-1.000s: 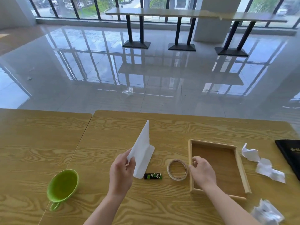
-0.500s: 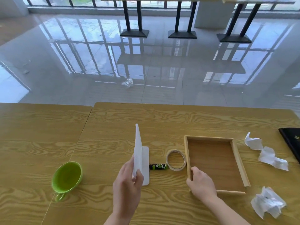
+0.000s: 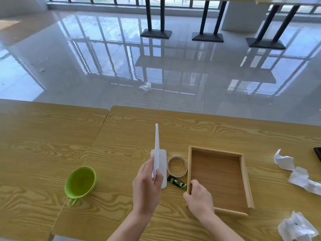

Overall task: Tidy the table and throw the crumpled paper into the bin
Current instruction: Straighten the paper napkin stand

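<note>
**Hands [image 3: 147, 186]: left on sheet, right on tray**

Left hand: a white folded sheet [image 3: 163, 162] is pinched between thumb and fingers. Its raised leaf is now seen edge-on, where a second ago its broad face was shown; the lower flap is laid flat on the tabletop [image 3: 121, 136].

Right hand [image 3: 199, 200]: the fingers are curled over the near left corner of the wooden tray [image 3: 245, 181]. The grip has been shifted there from the tray's left rim, and the tray has been swung slightly.

Between the hands: a tape roll [image 3: 177, 166] and a black-and-green tube [image 3: 176, 182], the tube just beside the right hand.

Left of the left hand: a green cup [image 3: 80, 182], apart.

Right of the right hand: crumpled paper [image 3: 295, 173] beyond the tray, and a second wad [image 3: 297, 226] nearer, both untouched.

Bin: not in view.

Assessment: tidying is judged to be in hand, with the tray readied for loose items. Disposal of the paper is not yet begun.
</note>
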A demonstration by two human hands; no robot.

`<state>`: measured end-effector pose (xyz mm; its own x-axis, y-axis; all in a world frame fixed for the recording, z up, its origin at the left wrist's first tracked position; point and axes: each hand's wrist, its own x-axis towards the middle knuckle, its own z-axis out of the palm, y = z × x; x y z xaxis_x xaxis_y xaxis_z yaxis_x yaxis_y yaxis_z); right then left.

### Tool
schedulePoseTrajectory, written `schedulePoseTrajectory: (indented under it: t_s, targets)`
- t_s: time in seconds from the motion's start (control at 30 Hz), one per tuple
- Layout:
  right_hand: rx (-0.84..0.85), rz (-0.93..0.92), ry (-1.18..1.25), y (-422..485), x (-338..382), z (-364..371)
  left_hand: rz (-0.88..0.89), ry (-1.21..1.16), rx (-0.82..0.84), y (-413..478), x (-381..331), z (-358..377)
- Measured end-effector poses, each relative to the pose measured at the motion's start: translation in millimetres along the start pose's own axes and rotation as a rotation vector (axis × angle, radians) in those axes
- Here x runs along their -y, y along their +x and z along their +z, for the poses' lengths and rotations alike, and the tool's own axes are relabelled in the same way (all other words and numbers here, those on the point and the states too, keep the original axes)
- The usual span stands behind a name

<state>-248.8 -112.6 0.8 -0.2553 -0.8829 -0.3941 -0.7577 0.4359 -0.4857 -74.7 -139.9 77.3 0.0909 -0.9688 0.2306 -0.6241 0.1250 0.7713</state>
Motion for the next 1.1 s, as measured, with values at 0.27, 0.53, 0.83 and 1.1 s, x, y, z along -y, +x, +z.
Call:
schedulePoseTrajectory:
  t_s: [0.27,0.53,0.83,1.1]
  targets:
    - [-0.047,0.030,0.061,8.4,30.1,18.6,0.005,0.030,-0.006,13.7,21.2,-11.1]
    - [-0.038,0.020,0.100,34.2,76.5,36.1,-0.028,0.065,-0.041,47.7,40.7,-24.3]
    - [-0.035,0.045,0.118,69.5,122.8,44.1,-0.014,0.065,-0.029,97.3,58.1,-32.2]
    - [-0.049,0.072,0.129,97.7,159.8,49.5,0.002,0.044,0.005,137.0,74.2,-42.2]
